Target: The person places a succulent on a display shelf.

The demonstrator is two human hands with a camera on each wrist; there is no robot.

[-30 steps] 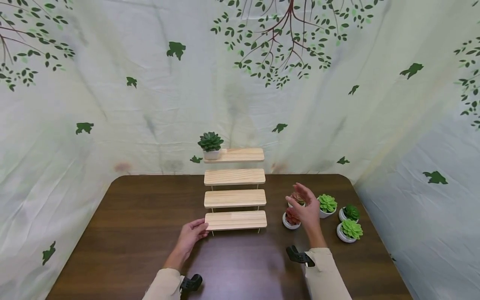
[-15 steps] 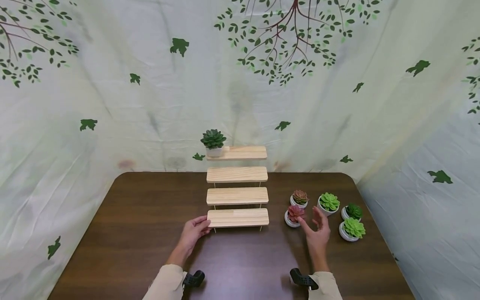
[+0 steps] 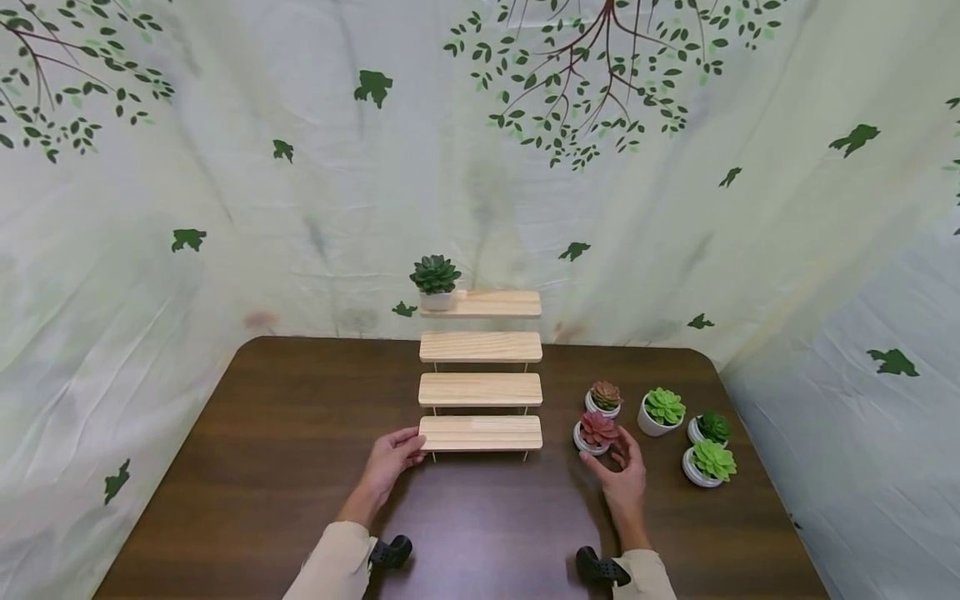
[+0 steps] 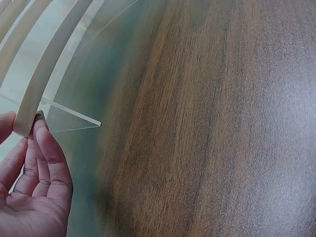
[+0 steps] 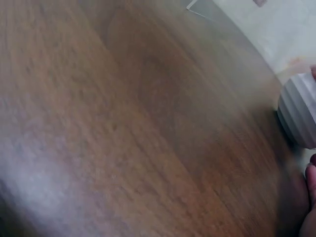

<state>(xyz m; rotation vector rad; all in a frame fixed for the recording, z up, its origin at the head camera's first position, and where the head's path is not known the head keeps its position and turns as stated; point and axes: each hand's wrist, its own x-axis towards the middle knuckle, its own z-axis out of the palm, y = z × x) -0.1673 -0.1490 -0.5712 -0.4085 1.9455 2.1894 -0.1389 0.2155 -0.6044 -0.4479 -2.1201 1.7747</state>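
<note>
A tiered wooden shelf stand [image 3: 480, 433] stands mid-table. My left hand [image 3: 390, 462] pinches the left end of its lowest board, thumb on one face and fingers on the other, as the left wrist view shows at the board end [image 4: 30, 106]. On the top board's left sits a dark green potted succulent [image 3: 435, 279]. My right hand [image 3: 624, 483] is at the front right of a red potted succulent [image 3: 597, 429], thumb and fingers spread around its near side. In the right wrist view the ribbed white pot [image 5: 298, 108] shows just above the fingertip; firm contact is not visible.
Behind the red one stands a brownish succulent [image 3: 604, 396]. To the right are a light green succulent [image 3: 664, 407], a dark green one [image 3: 712, 427] and another light green one [image 3: 712, 462]. A leaf-printed curtain [image 3: 480, 167] hangs behind the brown table [image 3: 300, 417].
My right hand has come down from over the reddish succulents, moved back and right, then closed in on the front red one. The left hand keeps hold of the shelf stand.
</note>
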